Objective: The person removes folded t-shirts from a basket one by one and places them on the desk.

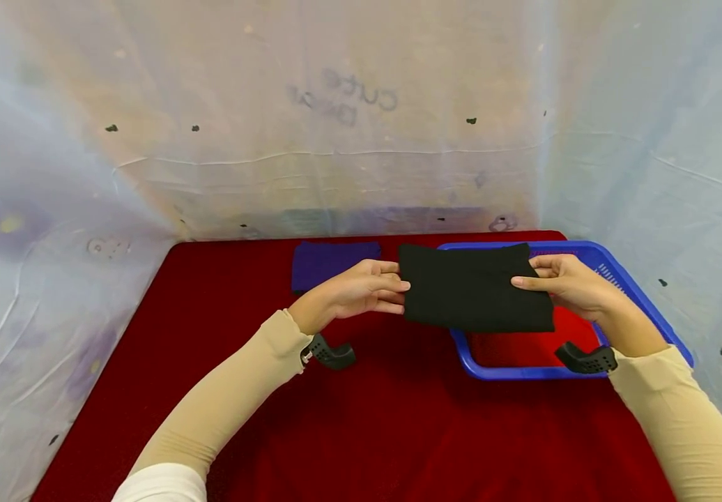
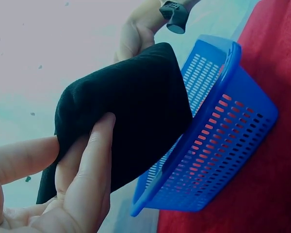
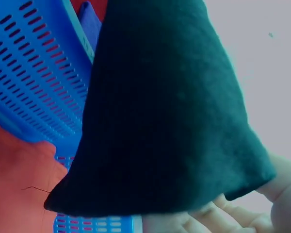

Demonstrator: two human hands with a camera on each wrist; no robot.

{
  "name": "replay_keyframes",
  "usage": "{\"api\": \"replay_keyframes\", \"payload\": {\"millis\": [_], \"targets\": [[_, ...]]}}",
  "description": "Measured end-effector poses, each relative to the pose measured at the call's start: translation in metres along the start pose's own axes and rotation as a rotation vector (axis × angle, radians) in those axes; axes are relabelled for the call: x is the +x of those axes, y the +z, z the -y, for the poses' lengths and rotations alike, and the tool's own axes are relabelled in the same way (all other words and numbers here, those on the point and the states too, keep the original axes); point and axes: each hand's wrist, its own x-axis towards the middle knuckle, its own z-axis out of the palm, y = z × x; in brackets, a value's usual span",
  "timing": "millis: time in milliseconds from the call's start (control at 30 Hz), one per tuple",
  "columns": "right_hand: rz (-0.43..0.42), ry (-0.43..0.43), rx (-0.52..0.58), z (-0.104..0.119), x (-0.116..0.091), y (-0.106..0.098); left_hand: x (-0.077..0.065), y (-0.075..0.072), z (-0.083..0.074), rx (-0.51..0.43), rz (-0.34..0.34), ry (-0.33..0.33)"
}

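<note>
Has a pale flower-printed sheet (image 1: 3,279) beyond the left edge of the red cloth (image 1: 361,432) and along its back edge, marked with dark blotches (image 1: 195,128) and faint reversed lettering (image 1: 369,95). Extends a beige sleeve (image 1: 228,394) across the front left, with a black wrist mount (image 1: 334,355) beside the cuff. Shows a folded purple cloth (image 1: 332,263) flat near the back edge, a little left of its middle, with a dark strip at the front left corner. Pinches the left edge of a folded black cloth (image 1: 470,289) with the left hand (image 1: 361,289), with fingers and thumb clamped on the fabric. Holds the black cloth raised between both hands, above the red cloth and over the left part of a blue perforated basket (image 1: 536,374). Has this basket at the back right corner of the red cloth, across its right edge, with bright red fabric (image 1: 568,338) lying inside. Grips the right edge of the black cloth with the right hand (image 1: 568,282), with the thumb on the near face and fingers behind; cannot tell the spread of the hidden fingers. Wears a matching mount (image 1: 587,358) and second sleeve (image 1: 681,411) on the right arm.
</note>
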Motion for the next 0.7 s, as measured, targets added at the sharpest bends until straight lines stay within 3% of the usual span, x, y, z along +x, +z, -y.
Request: {"api": "replay_keyframes", "payload": {"millis": [333, 700], "targets": [[0.006, 0.042, -0.097, 0.011, 0.003, 0.017, -0.023, -0.013, 0.002, 0.005, 0.001, 0.024], [0.035, -0.014, -0.014, 0.021, 0.012, 0.048, -0.054, -0.034, 0.008, 0.03, -0.011, 0.051]]}}
